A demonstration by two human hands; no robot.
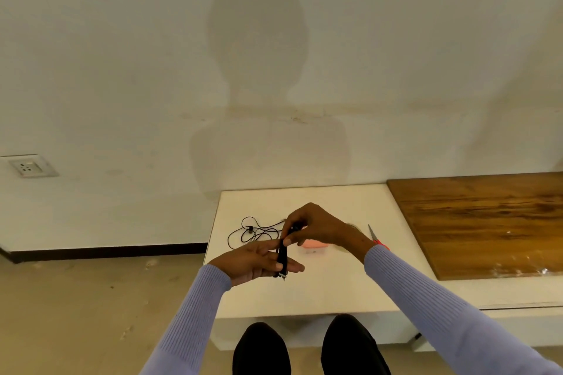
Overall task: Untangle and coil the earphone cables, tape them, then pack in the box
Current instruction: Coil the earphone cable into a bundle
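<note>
A black earphone cable is wound in a tight coil [281, 256] around the straight fingers of my left hand [253, 260], which is held palm-up over the white table [320, 289]. My right hand [313, 225] reaches in from above and pinches the cable at the top of the coil. The loose rest of the cable [254, 231], with an earbud on it, lies in tangled loops on the table behind my hands. A small pink box [313, 246] sits on the table, partly hidden under my right wrist.
Red-handled scissors [375, 237] lie to the right of my right wrist. A wooden board [487, 222] covers the surface further right. The table's left edge drops to the floor; a wall socket [29, 166] is at far left. My knees show below.
</note>
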